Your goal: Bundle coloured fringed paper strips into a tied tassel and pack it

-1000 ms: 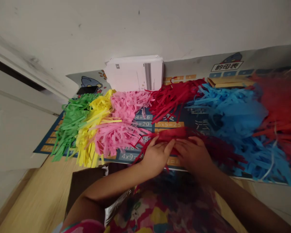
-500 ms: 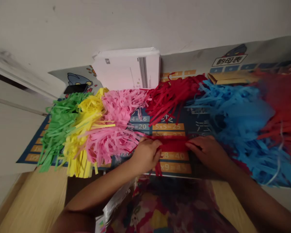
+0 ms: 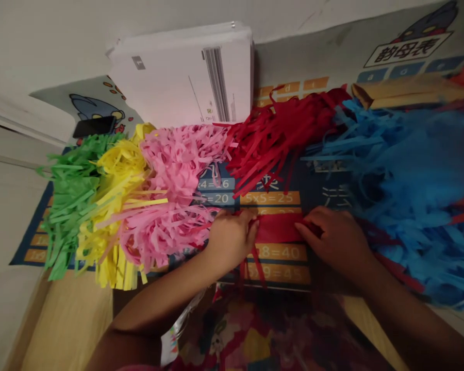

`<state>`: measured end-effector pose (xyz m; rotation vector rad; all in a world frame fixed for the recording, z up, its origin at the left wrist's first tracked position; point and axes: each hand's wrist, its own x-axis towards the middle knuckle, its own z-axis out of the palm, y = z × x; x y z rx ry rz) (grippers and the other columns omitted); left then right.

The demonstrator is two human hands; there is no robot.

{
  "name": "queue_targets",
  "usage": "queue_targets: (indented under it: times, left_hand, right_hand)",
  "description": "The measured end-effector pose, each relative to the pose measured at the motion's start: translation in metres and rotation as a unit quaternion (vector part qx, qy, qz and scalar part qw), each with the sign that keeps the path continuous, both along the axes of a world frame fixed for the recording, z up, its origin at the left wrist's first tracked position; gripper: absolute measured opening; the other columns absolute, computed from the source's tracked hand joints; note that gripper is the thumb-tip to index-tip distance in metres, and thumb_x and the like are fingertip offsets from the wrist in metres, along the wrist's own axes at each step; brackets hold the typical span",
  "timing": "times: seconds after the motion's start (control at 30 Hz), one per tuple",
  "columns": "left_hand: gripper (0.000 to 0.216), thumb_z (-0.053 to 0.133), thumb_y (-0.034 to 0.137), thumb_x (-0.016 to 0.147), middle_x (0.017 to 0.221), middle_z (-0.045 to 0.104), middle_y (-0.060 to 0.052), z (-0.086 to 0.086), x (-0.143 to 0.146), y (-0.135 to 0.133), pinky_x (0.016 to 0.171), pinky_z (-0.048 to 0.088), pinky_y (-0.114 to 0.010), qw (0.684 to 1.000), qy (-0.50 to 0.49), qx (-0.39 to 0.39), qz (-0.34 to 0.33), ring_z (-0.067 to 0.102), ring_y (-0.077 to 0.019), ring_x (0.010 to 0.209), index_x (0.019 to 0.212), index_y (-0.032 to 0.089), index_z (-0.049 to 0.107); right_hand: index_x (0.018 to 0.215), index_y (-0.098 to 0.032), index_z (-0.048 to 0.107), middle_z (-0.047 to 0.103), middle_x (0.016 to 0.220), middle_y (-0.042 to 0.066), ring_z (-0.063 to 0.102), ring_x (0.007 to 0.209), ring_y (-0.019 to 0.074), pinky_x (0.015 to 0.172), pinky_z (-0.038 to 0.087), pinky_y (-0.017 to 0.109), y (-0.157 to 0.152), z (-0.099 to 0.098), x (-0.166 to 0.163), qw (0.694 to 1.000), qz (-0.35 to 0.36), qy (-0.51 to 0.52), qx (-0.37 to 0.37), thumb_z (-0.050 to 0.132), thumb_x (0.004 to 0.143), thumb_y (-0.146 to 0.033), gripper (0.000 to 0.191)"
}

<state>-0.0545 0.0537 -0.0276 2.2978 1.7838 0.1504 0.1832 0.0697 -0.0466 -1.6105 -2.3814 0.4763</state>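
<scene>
A strip of red tissue paper (image 3: 277, 228) is stretched flat between my two hands, low over the printed mat. My left hand (image 3: 232, 238) pinches its left end, and thin red fringes hang below those fingers. At the other end my right hand (image 3: 332, 234) has the paper between thumb and fingers. Some red strips show beyond my right hand too. Just left of my left hand lies a pink paper fringe bundle (image 3: 166, 232). A blue fringe pile (image 3: 406, 206) spreads to the right of my right hand.
Green (image 3: 71, 206), yellow (image 3: 114, 206) and red fringe bundles (image 3: 284, 134) lie along the printed mat (image 3: 274, 253). A white box (image 3: 158, 77) stands against the wall, a dark phone (image 3: 95, 127) to its left. A tan paper packet (image 3: 413, 90) lies behind the blue pile.
The view has shifted closer, so the bundles and box appear larger and spread outward. Both hands keep hold of the red paper, which looks flatter and sharper now.
</scene>
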Motion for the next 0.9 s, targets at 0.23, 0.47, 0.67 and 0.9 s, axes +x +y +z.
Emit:
queue_targets:
  times: [0.23, 0.47, 0.67, 0.9]
  left_hand:
    - [0.014, 0.058, 0.029, 0.092, 0.069, 0.072, -0.002, -0.002, -0.002, 0.001, 0.064, 0.046, -0.033, 0.999, -0.005, 0.033, -0.015, 0.064, -0.0202, 0.061, 0.093, 0.02, 0.068]
    - [0.016, 0.057, 0.03, 0.095, 0.084, 0.072, -0.007, 0.001, 0.0, -0.003, 0.073, 0.046, -0.038, 1.0, 0.013, 0.016, -0.006, 0.065, -0.0237, 0.073, 0.101, 0.018, 0.065]
    - [0.018, 0.048, 0.019, 0.1, 0.107, 0.068, -0.007, 0.009, 0.0, -0.002, 0.095, 0.039, -0.042, 0.952, 0.046, 0.144, -0.265, 0.057, -0.0245, 0.106, 0.103, 0.02, 0.066]
    - [0.022, 0.052, 0.029, 0.093, 0.084, 0.066, -0.007, 0.021, 0.008, -0.001, 0.103, 0.032, -0.055, 0.947, 0.076, 0.082, -0.301, 0.059, -0.0256, 0.089, 0.087, 0.014, 0.068]
  right_hand:
    - [0.073, -0.021, 0.064, 0.066, 0.078, 0.002, 0.06, 0.07, 0.0184, 0.069, 0.033, 0.035, 0.001, 0.001, 0.0, 1.0, -0.005, 0.015, 0.007, 0.053, 0.095, -0.036, 0.029]
    - [0.072, -0.021, 0.061, 0.065, 0.074, 0.004, 0.059, 0.069, 0.021, 0.069, 0.032, 0.036, 0.003, 0.0, 0.0, 0.999, -0.046, -0.011, 0.024, 0.056, 0.093, -0.037, 0.027]
    - [0.109, -0.018, 0.064, 0.068, 0.115, 0.014, 0.061, 0.104, 0.0302, 0.088, 0.033, 0.045, -0.015, 0.034, 0.005, 0.98, -0.011, -0.046, 0.192, 0.055, 0.094, -0.025, 0.019]
    - [0.095, -0.016, 0.069, 0.074, 0.103, 0.006, 0.064, 0.09, 0.0201, 0.089, 0.033, 0.04, -0.009, 0.019, 0.005, 0.948, 0.254, -0.053, 0.183, 0.05, 0.095, -0.014, 0.02]
